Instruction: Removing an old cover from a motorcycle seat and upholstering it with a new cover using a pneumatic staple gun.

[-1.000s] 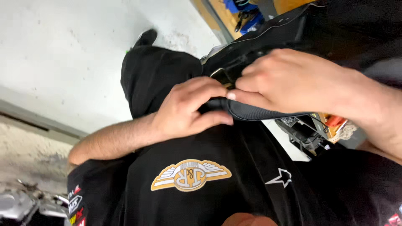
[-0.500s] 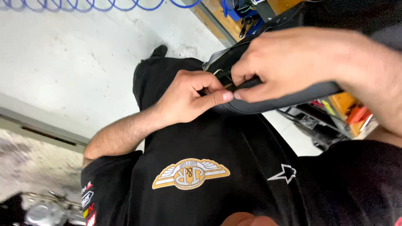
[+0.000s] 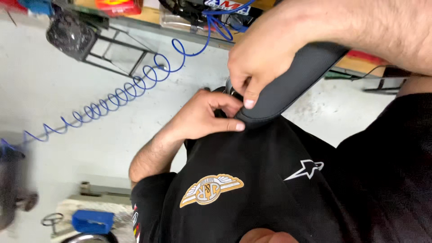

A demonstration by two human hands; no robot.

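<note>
Blue coiled air hose (image 3: 121, 96) ran across the pale concrete floor (image 3: 67, 90), well to the left of the grip, up toward a cluttered bench (image 3: 148, 15). A blue box (image 3: 93, 221) lay low and left, near the edge of view.

Left hand (image 3: 202, 118) lay against the chest of the black shirt (image 3: 270, 180), fingers curled closed, thumb and forefinger pinched on the lower end of a black padded piece (image 3: 297, 81). Thumb tip pressed flat along that piece's rim.

Right hand (image 3: 258, 67) came in from above, directly over the left. Its fingers were also closed, thumb pressed down on the same end of the padded piece, just beside the left fingertips; the two hands touched or nearly touched there. What sat between the fingertips was too small and shadowed to make out.

Padded piece sloped up and right from the grip, passing under the right forearm. Below the grip: a gold winged emblem (image 3: 211, 190) on the shirt; lower right of it, a small white star mark (image 3: 306, 169).
</note>
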